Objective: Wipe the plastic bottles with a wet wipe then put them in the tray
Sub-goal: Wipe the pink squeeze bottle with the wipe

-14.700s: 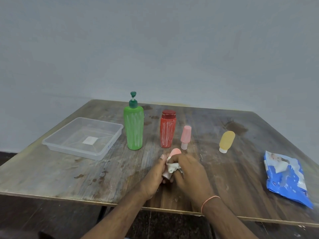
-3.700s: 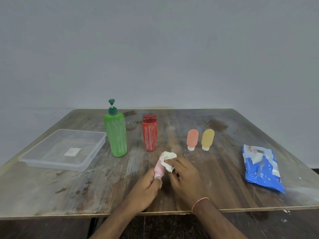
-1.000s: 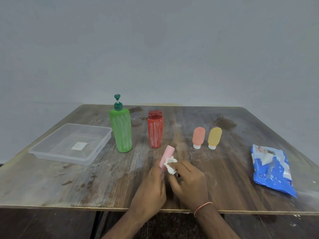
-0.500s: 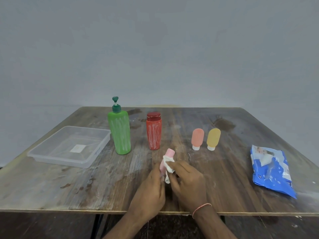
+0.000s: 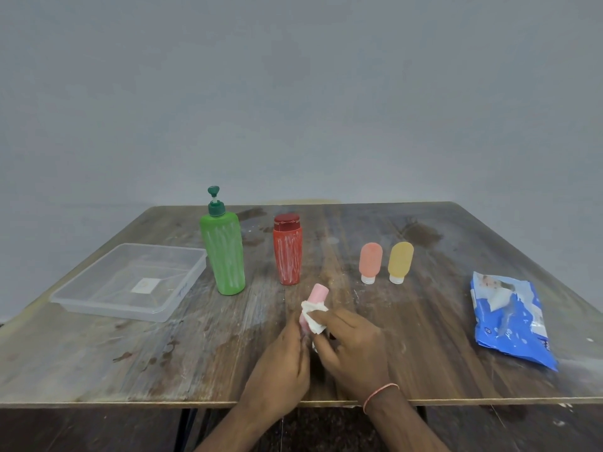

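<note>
My left hand (image 5: 282, 360) holds a small pink bottle (image 5: 317, 294) by its lower end, tilted up and away from me. My right hand (image 5: 350, 342) pinches a white wet wipe (image 5: 313, 316) against the bottle's side. On the table stand a green pump bottle (image 5: 225, 256), a red bottle (image 5: 287, 252), a small orange bottle (image 5: 370, 261) and a small yellow bottle (image 5: 399, 261), the last two cap down. The clear plastic tray (image 5: 107, 303) sits at the left with no bottles in it.
A blue pack of wet wipes (image 5: 509, 318) lies at the right of the wooden table (image 5: 130, 353). A grey wall rises behind the table's far edge.
The wipe has slid down the pink bottle toward my hands, leaving the bottle's far end bare. Over the longer span, the orange bottle went to stand beside the yellow one.
</note>
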Motion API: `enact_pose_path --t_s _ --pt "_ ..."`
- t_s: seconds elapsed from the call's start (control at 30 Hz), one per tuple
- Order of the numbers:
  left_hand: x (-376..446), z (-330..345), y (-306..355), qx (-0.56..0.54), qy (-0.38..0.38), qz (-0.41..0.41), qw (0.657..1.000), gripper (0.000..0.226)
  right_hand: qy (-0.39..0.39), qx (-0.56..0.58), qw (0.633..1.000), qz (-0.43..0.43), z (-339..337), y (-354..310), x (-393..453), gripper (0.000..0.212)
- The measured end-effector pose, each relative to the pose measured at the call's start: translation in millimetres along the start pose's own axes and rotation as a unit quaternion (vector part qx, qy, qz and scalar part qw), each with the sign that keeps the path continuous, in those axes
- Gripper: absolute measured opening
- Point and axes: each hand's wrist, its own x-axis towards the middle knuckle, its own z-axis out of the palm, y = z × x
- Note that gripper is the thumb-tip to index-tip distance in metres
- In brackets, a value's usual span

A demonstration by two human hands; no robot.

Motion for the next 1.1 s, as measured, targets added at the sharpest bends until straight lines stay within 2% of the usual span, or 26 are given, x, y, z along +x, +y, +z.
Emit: enact_pose_path --t_s 0.13,0.3,0.43,0.57,0.7,0.77,0.87,1.0,1.1 --pt "1 -2 3 -0.006 -0.005 0.001 1.0 0.064 0.016 -0.028 0.997 0.065 2 3 1 0.021" --pt "2 -6 11 -0.025 -0.01 0.03 0.999 0.065 -0.011 0.005 1.0 0.021 -3 -1 1 0.019" --pt "2 -4 5 -0.023 -0.006 0.016 1.0 0.067 0.015 -0.015 0.996 0.085 2 4 1 0.023" --pt "1 -4 3 -0.029 -0.014 0.006 0.999 0.065 -0.006 0.014 0.999 0.04 -1 2 2 0.021" --pt "1 -4 4 -0.026 -0.009 0.003 1.0 0.064 0.01 -0.015 0.995 0.096 2 6 2 0.027" --pt "0 -4 4 -0.028 -0.009 -0.007 1.0 0.064 0.01 -0.006 0.997 0.077 2 5 2 0.021" --pt "-1 -5 4 -0.028 -0.015 0.0 1.0 0.062 0.002 0.008 0.999 0.046 0 5 1 0.023" --pt "0 -5 3 -0.039 -0.01 -0.021 0.999 0.054 0.022 -0.005 0.994 0.107 2 8 3 0.024" --pt "0 -5 2 -0.052 -0.022 -0.015 0.998 0.059 -0.003 0.011 0.998 0.06 1 5 1 0.021"
